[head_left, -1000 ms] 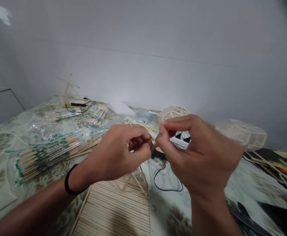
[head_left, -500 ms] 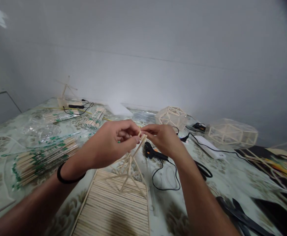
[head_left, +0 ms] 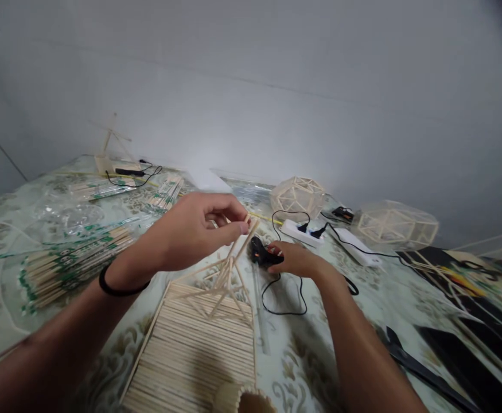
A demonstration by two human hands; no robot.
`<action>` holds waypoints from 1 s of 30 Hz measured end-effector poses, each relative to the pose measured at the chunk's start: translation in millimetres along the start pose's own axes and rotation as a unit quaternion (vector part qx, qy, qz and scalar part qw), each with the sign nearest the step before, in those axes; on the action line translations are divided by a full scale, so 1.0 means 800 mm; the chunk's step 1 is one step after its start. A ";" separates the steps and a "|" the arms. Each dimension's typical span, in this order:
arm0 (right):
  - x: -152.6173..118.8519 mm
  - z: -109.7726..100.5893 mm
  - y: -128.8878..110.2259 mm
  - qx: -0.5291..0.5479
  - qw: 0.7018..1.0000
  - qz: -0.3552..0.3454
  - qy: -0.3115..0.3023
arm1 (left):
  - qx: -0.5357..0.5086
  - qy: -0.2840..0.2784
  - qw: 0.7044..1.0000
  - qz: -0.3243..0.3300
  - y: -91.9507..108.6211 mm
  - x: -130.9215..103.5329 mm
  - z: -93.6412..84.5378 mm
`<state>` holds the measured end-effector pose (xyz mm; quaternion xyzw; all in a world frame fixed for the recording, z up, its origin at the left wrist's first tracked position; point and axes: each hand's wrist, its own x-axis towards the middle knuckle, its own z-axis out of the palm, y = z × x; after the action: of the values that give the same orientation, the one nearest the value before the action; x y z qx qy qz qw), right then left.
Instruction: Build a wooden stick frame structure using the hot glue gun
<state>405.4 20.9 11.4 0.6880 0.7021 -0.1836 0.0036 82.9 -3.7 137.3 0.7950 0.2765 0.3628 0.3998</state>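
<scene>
My left hand (head_left: 203, 232) is closed in a pinch on a short wooden stick (head_left: 247, 218), beside the upper end of a frame of thin sticks (head_left: 227, 272). That frame stands with splayed legs on a flat panel of sticks laid side by side (head_left: 199, 338). To the right, the fingers of my right hand (head_left: 296, 259) are curled on the black glue gun (head_left: 261, 252), which rests on the table with its cord looping below. Part of the gun's handle is hidden by the fingers. A round cup of sticks (head_left: 244, 398) shows at the panel's near edge.
Packs of wooden sticks (head_left: 78, 267) lie left. Behind the right hand is a white power strip (head_left: 301, 233) with plugs and cords. Two faceted stick models (head_left: 298, 197) stand toward the wall. Black scissors (head_left: 427, 373) lie front right.
My right hand has left the stick joint and moved down and right onto the glue gun. My left hand keeps its pinch. The view has shifted slightly, showing the power strip and cup.
</scene>
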 end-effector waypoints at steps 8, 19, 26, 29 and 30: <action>0.013 0.015 0.001 0.003 0.999 -0.019 0.046 | -0.066 -0.008 0.998 -0.004 -0.006 0.000 0.001; -0.046 -0.059 -0.017 0.153 0.951 -0.013 0.268 | -0.182 -0.057 0.982 -0.016 -0.012 0.004 0.012; -0.094 -0.057 -0.110 0.534 0.775 -0.222 0.252 | -0.138 -0.043 0.989 -0.007 -0.016 0.003 0.022; -0.107 -0.053 -0.135 0.530 0.775 -0.253 0.234 | -0.114 -0.045 0.992 -0.010 -0.014 0.003 0.027; -0.110 -0.051 -0.137 0.505 0.790 -0.255 0.236 | -0.109 -0.047 0.993 -0.011 -0.012 0.003 0.028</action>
<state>313.8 -51.3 100.1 0.4100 0.6380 -0.3385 -0.5571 100.7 -6.3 120.5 0.7598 0.2252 0.3488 0.5004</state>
